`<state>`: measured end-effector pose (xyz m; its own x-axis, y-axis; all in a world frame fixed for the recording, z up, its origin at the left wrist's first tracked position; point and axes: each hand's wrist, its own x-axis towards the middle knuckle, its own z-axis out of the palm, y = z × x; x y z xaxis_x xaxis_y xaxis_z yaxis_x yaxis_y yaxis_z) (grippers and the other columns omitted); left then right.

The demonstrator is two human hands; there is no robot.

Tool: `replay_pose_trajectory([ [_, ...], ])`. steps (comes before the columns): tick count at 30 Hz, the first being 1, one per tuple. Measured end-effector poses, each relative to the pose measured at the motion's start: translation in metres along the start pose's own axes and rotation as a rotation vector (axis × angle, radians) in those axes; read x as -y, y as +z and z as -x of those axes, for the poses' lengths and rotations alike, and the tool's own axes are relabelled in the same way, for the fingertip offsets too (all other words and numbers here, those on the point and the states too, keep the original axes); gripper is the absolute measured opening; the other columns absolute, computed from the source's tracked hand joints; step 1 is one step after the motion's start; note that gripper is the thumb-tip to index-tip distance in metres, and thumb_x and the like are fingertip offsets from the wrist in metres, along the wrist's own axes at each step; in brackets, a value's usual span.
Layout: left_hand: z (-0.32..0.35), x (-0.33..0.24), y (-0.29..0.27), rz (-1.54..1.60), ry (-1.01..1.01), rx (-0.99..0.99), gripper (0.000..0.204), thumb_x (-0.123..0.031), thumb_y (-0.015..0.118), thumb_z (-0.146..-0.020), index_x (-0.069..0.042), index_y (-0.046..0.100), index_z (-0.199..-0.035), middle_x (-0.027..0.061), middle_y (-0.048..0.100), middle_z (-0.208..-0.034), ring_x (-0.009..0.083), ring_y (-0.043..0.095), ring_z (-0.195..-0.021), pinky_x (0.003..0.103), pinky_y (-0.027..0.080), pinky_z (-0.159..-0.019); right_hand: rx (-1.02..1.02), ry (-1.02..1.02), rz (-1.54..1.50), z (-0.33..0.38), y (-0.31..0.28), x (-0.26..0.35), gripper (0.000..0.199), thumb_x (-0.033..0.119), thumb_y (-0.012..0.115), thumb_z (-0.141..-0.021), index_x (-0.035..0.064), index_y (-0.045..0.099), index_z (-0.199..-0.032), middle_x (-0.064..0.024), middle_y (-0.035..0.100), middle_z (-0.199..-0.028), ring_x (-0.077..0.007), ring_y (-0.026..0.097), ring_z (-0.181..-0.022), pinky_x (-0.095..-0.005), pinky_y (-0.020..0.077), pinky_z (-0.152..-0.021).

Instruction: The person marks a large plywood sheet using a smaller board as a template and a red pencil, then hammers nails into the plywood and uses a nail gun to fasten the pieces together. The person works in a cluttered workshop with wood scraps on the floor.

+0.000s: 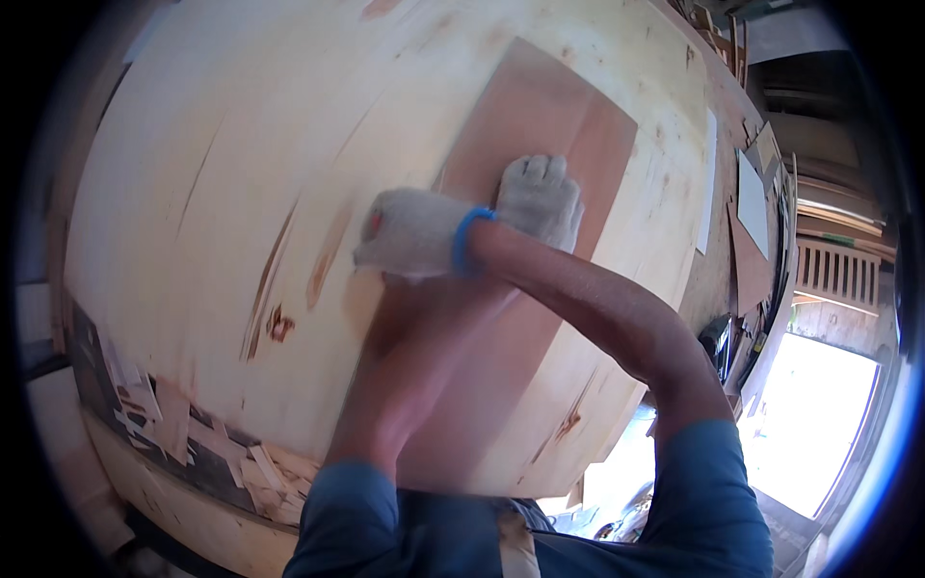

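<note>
A long reddish-brown thin board (525,96) lies slantwise on a large pale plywood sheet (241,125). My forearms cross, the right over the left. My left hand (540,202), in a whitish work glove, presses down on the brown board, its palm hidden and its fingers close together. My right hand (414,231), also gloved and with a blue band (464,241) at the wrist, is at the board's left edge. It looks closed and slightly blurred. A small red spot shows at its far side; what it grips is hidden.
Broken wood scraps (270,472) lie along the lower left edge of the plywood. To the right are leaning panels (752,207), a slatted wooden piece (838,275) and a bright opening (814,414). Brown and dark streaks mark the plywood.
</note>
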<state>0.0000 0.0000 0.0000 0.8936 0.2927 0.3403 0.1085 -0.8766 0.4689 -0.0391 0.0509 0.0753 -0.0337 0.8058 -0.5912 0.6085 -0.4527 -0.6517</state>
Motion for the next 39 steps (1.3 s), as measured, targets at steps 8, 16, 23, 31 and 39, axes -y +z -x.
replay_pose_trajectory([
  [8,0.008,0.015,0.009,-0.194,0.125,-0.202,0.014,-0.018,0.070,-0.088,-0.007,0.066,-0.095,0.0161,0.065,-0.108,0.0351,0.061,-0.103,0.050,0.047,-0.096,-0.214,0.033,0.078,-0.050,-0.179,-0.084,0.032,0.034,0.072,-0.094,0.0050,0.075,-0.080,-0.0071,0.071,-0.067,-0.0169,0.065,-0.057,-0.0370,0.0533,-0.055],
  [16,-0.005,0.007,-0.011,0.250,-0.089,0.016,0.022,-0.019,0.069,-0.094,-0.002,0.065,-0.107,0.0228,0.063,-0.134,0.0405,0.056,-0.126,0.059,0.038,-0.116,-0.784,0.158,-0.284,-0.045,-0.288,-0.152,0.045,0.041,0.073,-0.097,-0.0023,0.074,-0.085,-0.0095,0.072,-0.070,-0.0154,0.059,-0.052,-0.0319,0.0456,-0.048],
  [23,-0.002,0.006,-0.002,0.245,-0.030,-0.157,0.017,-0.018,0.070,-0.091,-0.005,0.063,-0.101,0.0214,0.061,-0.127,0.0431,0.057,-0.116,0.061,0.040,-0.109,-0.874,0.108,-0.502,-0.045,-0.264,-0.187,0.044,0.043,0.070,-0.097,-0.0007,0.077,-0.091,-0.0090,0.079,-0.077,-0.0181,0.071,-0.064,-0.0323,0.0564,-0.061],
  [31,-0.005,0.006,-0.003,0.215,-0.069,-0.069,0.021,-0.020,0.072,-0.090,-0.005,0.065,-0.103,0.0207,0.061,-0.130,0.0409,0.056,-0.121,0.060,0.039,-0.112,-0.886,0.027,-0.547,-0.050,-0.261,-0.200,0.048,0.046,0.072,-0.099,-0.0011,0.078,-0.105,-0.0106,0.079,-0.090,-0.0171,0.071,-0.073,-0.0320,0.0563,-0.064],
  [39,-0.004,0.004,-0.006,0.204,-0.058,-0.051,0.025,-0.020,0.074,-0.089,-0.004,0.065,-0.106,0.0201,0.061,-0.136,0.0390,0.054,-0.130,0.061,0.035,-0.118,-0.874,0.224,-0.442,0.065,-0.258,-0.264,0.041,0.041,0.071,-0.101,0.0003,0.077,-0.098,-0.0102,0.076,-0.078,-0.0156,0.068,-0.060,-0.0304,0.0518,-0.052],
])
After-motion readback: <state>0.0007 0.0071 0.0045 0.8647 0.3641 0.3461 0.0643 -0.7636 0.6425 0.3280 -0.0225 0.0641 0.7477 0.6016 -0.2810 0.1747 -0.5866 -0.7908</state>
